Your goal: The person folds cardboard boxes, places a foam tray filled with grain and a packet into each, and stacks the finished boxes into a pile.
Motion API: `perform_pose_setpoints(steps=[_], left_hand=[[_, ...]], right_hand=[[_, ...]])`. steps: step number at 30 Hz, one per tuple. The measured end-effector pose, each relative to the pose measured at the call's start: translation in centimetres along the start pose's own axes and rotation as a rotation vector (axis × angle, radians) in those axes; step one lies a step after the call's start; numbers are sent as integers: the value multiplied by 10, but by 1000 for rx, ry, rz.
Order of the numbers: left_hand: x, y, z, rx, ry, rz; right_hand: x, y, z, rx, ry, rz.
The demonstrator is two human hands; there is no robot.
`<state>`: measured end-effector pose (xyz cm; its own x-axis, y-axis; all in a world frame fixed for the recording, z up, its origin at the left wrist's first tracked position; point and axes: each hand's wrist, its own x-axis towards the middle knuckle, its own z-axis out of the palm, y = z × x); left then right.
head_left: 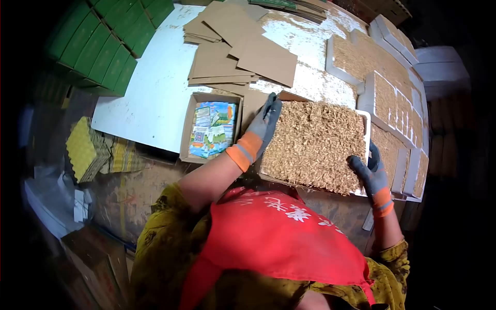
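Observation:
A white tray [367,121] filled level with pale brown, shaving-like bits [318,144] is in front of me, over a cardboard box [292,96] whose edges show behind and below it. My left hand [265,121], in a grey glove with an orange cuff, holds the box's left side, fingers stretched along it. At the tray's right end, my right hand [371,168] grips the rim, thumb on top; its other fingers are partly hidden. Left of my left hand stands an open cardboard box [187,132] with colourful printed packets [213,129] inside.
Flat cardboard sheets [268,58] lie stacked behind the boxes on the white table [139,98]. Several filled white trays [366,98] line the right side. Green boxes [98,49] are piled at the far left. Yellow egg-carton-like sheets [82,147] sit below the table's left edge.

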<state>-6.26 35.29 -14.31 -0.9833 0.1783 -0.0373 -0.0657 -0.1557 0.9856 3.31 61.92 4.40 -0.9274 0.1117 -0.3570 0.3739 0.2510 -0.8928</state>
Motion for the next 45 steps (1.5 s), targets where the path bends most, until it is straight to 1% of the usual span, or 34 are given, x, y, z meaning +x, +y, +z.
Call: perform_pose_setpoints(steps=[1,2,3,4,5,6,7,8,9,10,11,13,14,15,17,19,20,23,24,26,27,28,29,31,32,33,35,37,38,40,41,42,43,45], left_hand=[[11,-36,-11,75,57,2],[24,-69,-19,152,110,4],[29,-84,-28,223,160,2],[2,5,-36,234,143,120],[-3,-5,-42,16,256,151],[-11,0,-63,475,372,92],[-15,-11,-82,734,451,20],[-19,-22,-101,988,520,-73],[-21,-49,-118,1301,615,-123],[-22,-41,-122,1391,590,-304],[-22,-42,-125,1458,557,-368],[-21,-45,-126,1585,502,-515],[-20,-45,-122,1670,520,-472],[-15,-50,-123,1666,512,-480],[-16,-64,-131,1664,500,-517],[-18,-58,-131,1583,551,-525],[-19,-54,-130,1547,574,-523],[-25,-38,-125,1361,717,-513],[-28,-37,-123,1309,749,-493],[-25,-28,-119,1220,820,-565],[-29,-25,-117,1169,853,-606],[-34,-29,-119,1191,872,-575],[-40,-41,-130,1089,859,-534],[-53,-71,-157,877,829,-441],[-52,-53,-147,742,777,-304],[-54,-42,-144,621,804,-335],[-57,-22,-140,381,842,-382],[-52,22,-104,189,937,-168],[-46,53,-80,77,951,-51],[-38,107,-36,798,625,549],[-35,137,-3,874,355,626],[-38,150,26,1132,99,506],[-41,123,46,1300,21,676],[-51,113,56,1493,-239,442]], right_hand=[[7,9,-3,-64,4,-105],[11,11,-11,-277,-51,-17],[16,10,-18,-494,-104,76],[25,21,-24,-1016,-124,-147],[30,7,-9,-1383,-211,-16],[37,20,-10,-1481,-184,-132],[45,31,-12,-1578,-155,-251],[47,18,-6,-1712,-296,-280],[57,8,0,-1776,-446,-160],[67,-8,2,-1682,-412,-194],[78,-26,1,-1589,-384,-232],[126,-68,-6,-878,-389,-279],[157,-72,-3,-849,-349,-372],[192,-70,3,-813,-313,-465],[270,-40,20,-800,-474,-472],[355,28,51,-1127,-449,-834],[368,39,75,-1216,-457,-772],[371,41,136,-1329,-469,-890],[377,46,148,-1353,-475,-854],[388,60,174,-1408,-488,-775],[391,64,173,-1409,-473,-796],[403,76,168,-1377,-461,-807],[413,89,157,-1350,-451,-812],[404,83,111,-1457,-480,-735],[427,103,75,-1402,-424,-915],[442,121,50,-1335,-365,-1089],[392,60,8,-1084,-241,-1104],[333,15,-24,-953,51,-1082],[309,0,-38,-898,120,-1022],[257,-23,-61,-831,258,-870],[227,-31,-66,-815,295,-955],[197,-40,-65,-806,325,-1043],[169,-48,-61,-795,349,-1138],[113,-62,-44,-926,200,-1275]])
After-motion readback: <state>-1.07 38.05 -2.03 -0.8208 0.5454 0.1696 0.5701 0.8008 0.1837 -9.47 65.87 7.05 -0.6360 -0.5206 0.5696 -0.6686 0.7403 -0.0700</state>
